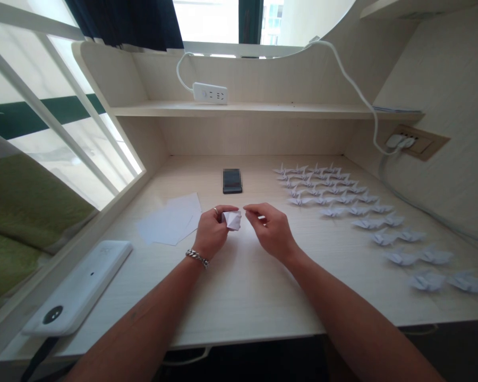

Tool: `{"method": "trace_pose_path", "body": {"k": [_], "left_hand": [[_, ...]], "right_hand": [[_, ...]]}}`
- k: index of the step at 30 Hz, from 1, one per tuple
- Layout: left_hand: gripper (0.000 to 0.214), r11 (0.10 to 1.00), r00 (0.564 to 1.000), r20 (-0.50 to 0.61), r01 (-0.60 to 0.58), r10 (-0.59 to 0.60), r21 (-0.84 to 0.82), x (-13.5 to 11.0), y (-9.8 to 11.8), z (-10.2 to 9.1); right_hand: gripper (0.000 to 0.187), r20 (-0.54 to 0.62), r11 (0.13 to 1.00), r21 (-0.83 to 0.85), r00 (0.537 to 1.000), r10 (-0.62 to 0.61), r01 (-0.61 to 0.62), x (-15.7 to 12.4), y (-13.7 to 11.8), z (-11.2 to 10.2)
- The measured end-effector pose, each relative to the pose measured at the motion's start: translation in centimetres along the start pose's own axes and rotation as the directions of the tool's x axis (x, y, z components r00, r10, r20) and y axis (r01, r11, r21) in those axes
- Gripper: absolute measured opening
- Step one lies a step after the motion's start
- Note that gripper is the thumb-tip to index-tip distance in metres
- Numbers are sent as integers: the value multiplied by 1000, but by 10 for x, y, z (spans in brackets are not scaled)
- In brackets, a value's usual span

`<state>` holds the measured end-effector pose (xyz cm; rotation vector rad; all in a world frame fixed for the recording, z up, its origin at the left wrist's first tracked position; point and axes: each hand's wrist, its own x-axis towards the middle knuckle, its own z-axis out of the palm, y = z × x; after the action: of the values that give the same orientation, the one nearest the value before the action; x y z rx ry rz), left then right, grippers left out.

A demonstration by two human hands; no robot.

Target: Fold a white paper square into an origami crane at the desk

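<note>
My left hand (212,233) grips a small piece of folded white paper (233,220) between thumb and fingers, a little above the desk. Just right of the paper is my right hand (271,229); its thumb and forefinger are pinched together, with a small gap to the paper and nothing showing between the fingertips. White paper sheets (173,220) lie overlapping on the desk, left of my left hand. To the right, several rows of folded white paper cranes (344,197) spread across the desk from the back to the front edge.
Behind my hands lies a dark flat device (232,181). A white power bank-like box (79,286) with a dark strap rests at the front left. A white power strip (210,94) sits on the shelf (263,110). A cable runs to the wall socket (426,142) at right.
</note>
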<state>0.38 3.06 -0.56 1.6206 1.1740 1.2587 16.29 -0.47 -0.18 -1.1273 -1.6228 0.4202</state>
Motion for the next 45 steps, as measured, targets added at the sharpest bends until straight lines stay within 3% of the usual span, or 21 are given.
{"method": "trace_pose_path", "body": {"k": [2,6,14,25,36,45], "left_hand": [[28,997,998,53,44,-41,-61,-1,3,3],[27,991,993,95,84,-74,-104,-4,11,7],[23,978,985,135,129,-107,-166,-8,17,6],[18,983,986,138,-73,97,-166,-11,14,5],[13,975,988,154,27,8,-221,-11,12,11],[32,973,973,218,114,-69,-201,-11,19,11]], "right_hand": [[20,3,988,125,996,88,-87,4,9,-1],[16,128,917,321,970,206,-237,8,19,1],[25,240,747,521,911,335,-412,10,18,0],[28,282,700,560,897,341,-442,11,18,-2],[30,285,683,547,875,391,-484,10,15,-4],[32,343,619,560,834,433,-551,11,13,-3]]}}
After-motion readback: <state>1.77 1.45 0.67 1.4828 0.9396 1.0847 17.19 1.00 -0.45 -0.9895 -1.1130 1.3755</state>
